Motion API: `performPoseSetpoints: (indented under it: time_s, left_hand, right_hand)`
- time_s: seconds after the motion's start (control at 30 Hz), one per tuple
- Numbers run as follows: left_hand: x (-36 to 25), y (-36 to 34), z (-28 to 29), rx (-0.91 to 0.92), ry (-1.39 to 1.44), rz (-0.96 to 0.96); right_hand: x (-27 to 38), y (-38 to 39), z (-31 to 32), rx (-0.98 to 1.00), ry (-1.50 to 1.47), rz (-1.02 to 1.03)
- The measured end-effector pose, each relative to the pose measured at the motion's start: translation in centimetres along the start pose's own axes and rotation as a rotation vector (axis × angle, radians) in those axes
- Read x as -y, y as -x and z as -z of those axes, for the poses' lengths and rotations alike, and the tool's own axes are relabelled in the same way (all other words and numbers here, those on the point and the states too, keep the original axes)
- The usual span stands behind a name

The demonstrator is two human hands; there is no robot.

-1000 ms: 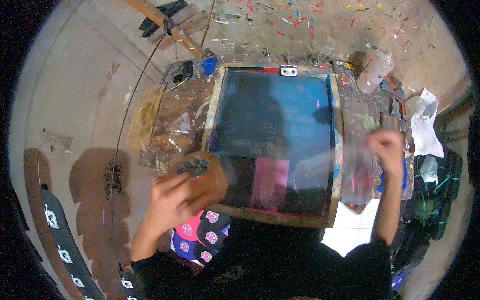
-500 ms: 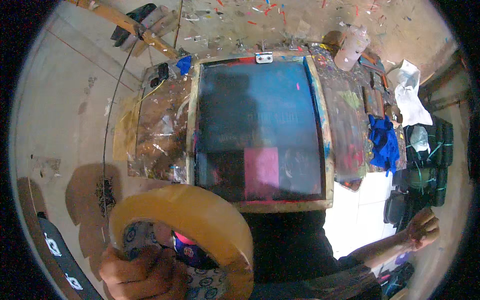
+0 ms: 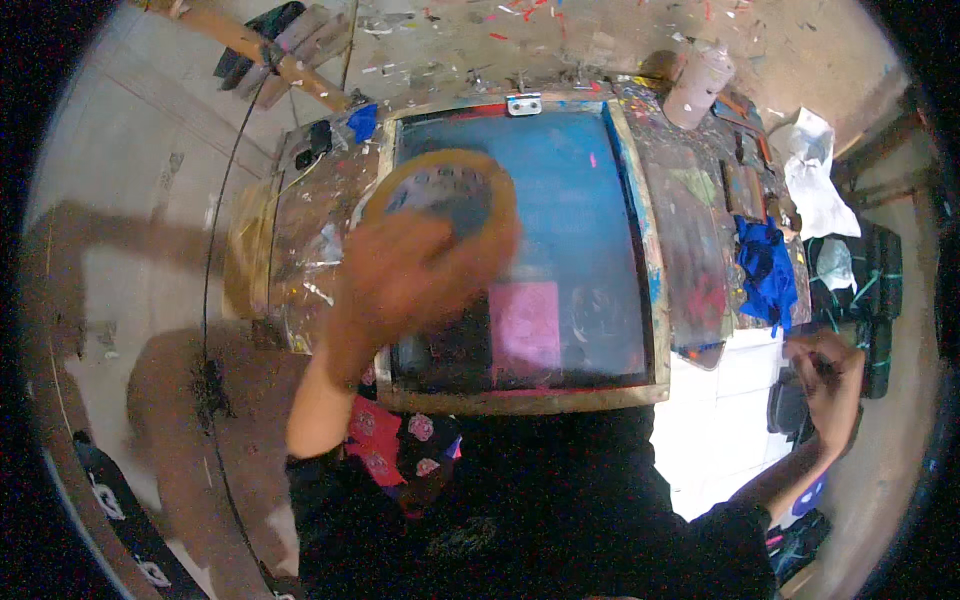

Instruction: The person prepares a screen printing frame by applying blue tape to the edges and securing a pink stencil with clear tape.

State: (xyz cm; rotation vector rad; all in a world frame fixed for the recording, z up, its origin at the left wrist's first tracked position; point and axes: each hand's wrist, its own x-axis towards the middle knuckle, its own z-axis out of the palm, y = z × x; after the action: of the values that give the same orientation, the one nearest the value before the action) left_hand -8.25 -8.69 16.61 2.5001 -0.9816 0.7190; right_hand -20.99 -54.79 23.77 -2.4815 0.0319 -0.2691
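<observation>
on a paint-flecked counter [image 3: 303, 232], a wood-framed screen [image 3: 530, 398] is lying near a blue cloth [image 3: 765, 272] and a whitish bottle [image 3: 699, 90]. above the screen's left part, a person's left hand [image 3: 400, 268] is holding a yellow-brown tape roll [image 3: 503, 222], its grip pinching the ring's near side. the right hand [image 3: 828, 375] is hovering off to the right, its bent-fingered grip too blurred to tell.

Tape roll [image 3: 508, 225]: amber, dark circles patterning core. Screen mesh [image 3: 580, 225]: blue, with pink rectangle [image 3: 525, 322]. Worktop [image 3: 300, 235] paint-speckled brown; near right edge, vivid blue cloth [image 3: 766, 272].
</observation>
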Motion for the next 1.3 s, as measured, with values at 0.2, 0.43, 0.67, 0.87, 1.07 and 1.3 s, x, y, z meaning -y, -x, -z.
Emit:
performPoseSetpoints:
  time_s: [0.2,0.43,0.67,0.87,1.07,1.3]
  left_hand:
    - [8.6,-1.1,-13.9,-0.136,-0.252,-0.004]
    - [6.7,1.3,-17.9,-0.132,-0.329,0.157]
    - [-6.9,9.0,-14.2,0.410,0.236,0.110]
    - [-9.6,9.1,-13.9,0.564,0.269,0.022]
    - [-10.3,6.7,-13.7,0.542,0.631,-0.098]
    - [-14.8,-8.2,-8.0,0.329,0.948,-0.141]
  right_hand:
    - [3.6,-0.4,2.4,-0.023,0.246,0.216]
    - [3.2,1.1,3.6,0.038,-0.067,0.312]
    - [1.1,1.3,2.7,-0.074,-0.175,0.170]
    - [1.0,0.1,1.9,-0.093,-0.133,0.230]
    - [2.0,-0.6,1.4,-0.014,-0.164,0.258]
    - [6.4,-3.1,0.3,0.397,0.135,0.501]
